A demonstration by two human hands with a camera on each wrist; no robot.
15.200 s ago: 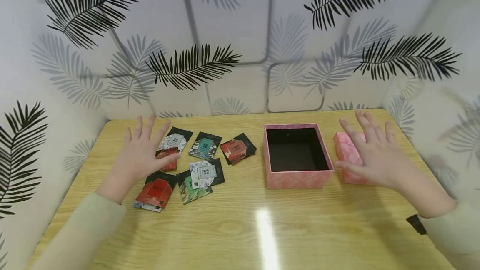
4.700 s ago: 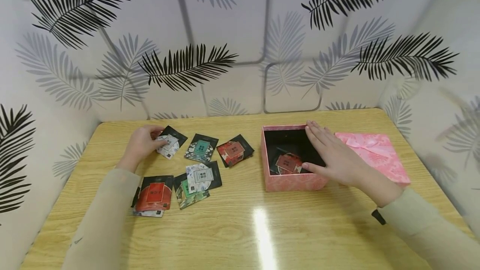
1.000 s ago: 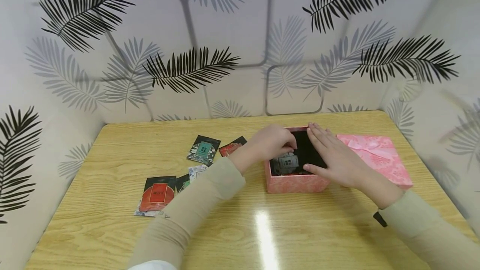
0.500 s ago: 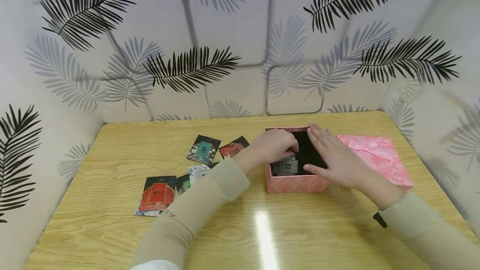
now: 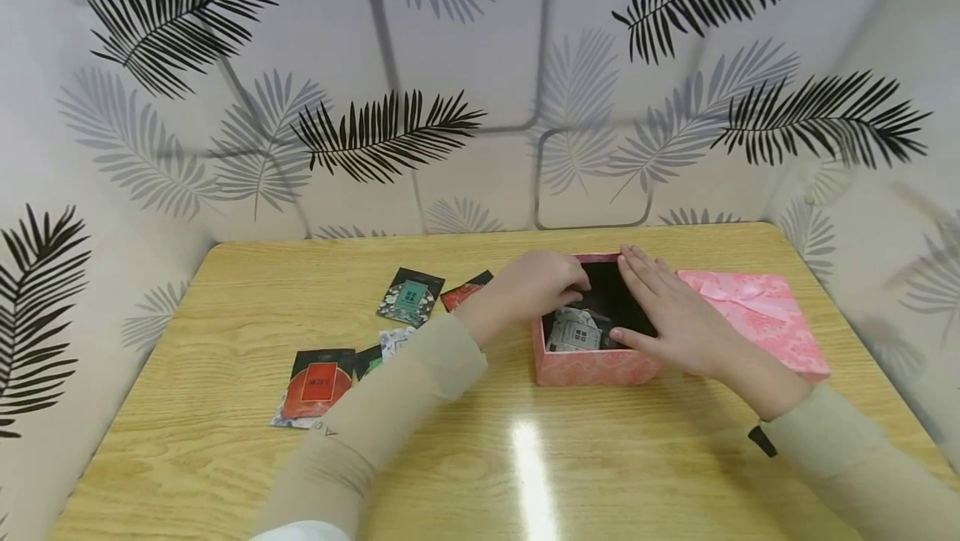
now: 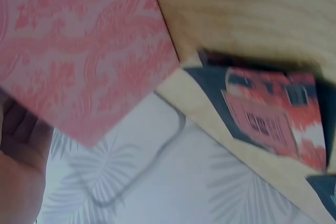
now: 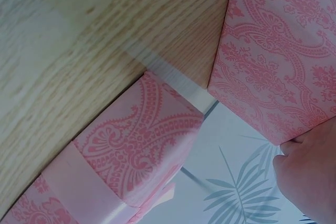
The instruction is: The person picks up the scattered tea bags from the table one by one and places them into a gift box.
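My left hand reaches over the left rim of the pink patterned box, its fingers loosely bent above the dark inside. Below those fingers, a white-and-grey sachet lies in the box, apart from the fingertips. With fingers straight, my right hand rests along the box's right rim, the thumb pointing inward. In the left wrist view, part of the left hand shows beside the box wall. The right wrist view has the right hand at the box's edge.
Several sachets lie left of the box: a teal-labelled one, a red one, and a red-labelled one over another. The left sleeve partly covers others. A pink lid with a ribbon bow sits right of the box.
Earlier, my left hand pinched the white sachet on the table, then brought it into the box. Its fingers have now lifted off it. The right hand keeps to the rim.
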